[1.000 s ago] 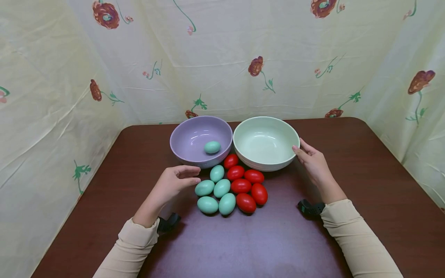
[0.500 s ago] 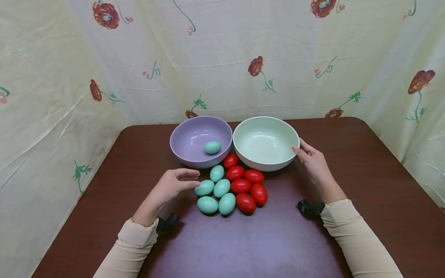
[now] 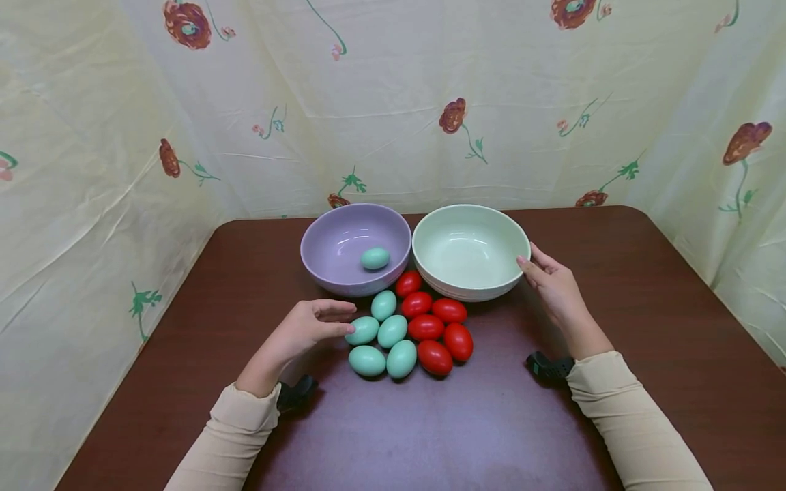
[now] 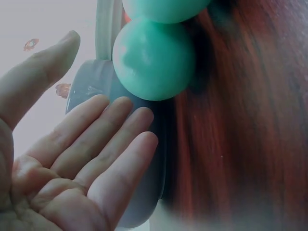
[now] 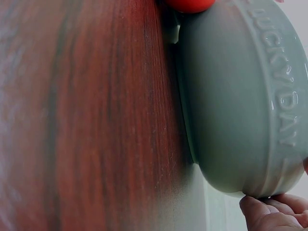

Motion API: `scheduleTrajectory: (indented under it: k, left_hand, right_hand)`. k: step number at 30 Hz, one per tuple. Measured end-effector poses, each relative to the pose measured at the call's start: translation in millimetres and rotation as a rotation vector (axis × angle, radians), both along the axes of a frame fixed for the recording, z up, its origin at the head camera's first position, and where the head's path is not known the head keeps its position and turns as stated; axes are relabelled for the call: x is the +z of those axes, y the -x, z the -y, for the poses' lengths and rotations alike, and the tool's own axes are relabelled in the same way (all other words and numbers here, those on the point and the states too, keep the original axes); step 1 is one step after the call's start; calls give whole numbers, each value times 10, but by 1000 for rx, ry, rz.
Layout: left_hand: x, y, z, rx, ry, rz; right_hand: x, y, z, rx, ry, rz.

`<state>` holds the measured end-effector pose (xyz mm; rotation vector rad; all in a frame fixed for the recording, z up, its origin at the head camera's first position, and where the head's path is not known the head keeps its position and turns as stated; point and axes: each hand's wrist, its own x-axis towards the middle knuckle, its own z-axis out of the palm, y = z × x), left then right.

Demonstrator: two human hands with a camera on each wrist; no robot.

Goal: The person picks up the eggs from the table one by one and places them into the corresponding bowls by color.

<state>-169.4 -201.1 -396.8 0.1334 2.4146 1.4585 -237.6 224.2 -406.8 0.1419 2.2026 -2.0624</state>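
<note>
Even light puts glints in the green bowl [image 3: 469, 251]; wrist views look hazy.

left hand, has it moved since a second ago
Yes, slightly: in the head view the left hand has dipped lower, away from the purple bowl, which has not moved.

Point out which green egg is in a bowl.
The green egg lying inside the purple bowl. It's the only one in a bowl; the other five green eggs lie on the table.

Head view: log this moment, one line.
left hand: beside green eggs; right hand: grips mint bowl; purple bowl: one egg inside
</note>
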Motion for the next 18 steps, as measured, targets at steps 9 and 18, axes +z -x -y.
scheduleTrajectory:
  k: [9,18]
  left_hand:
    - [-43,5,-5,-5,-18,39]
    - [-51,0,-26,-48,-10,22]
  right_hand:
    - [-2,8,-3,6,3,-10]
    - [10,-10,3,6,47,-8]
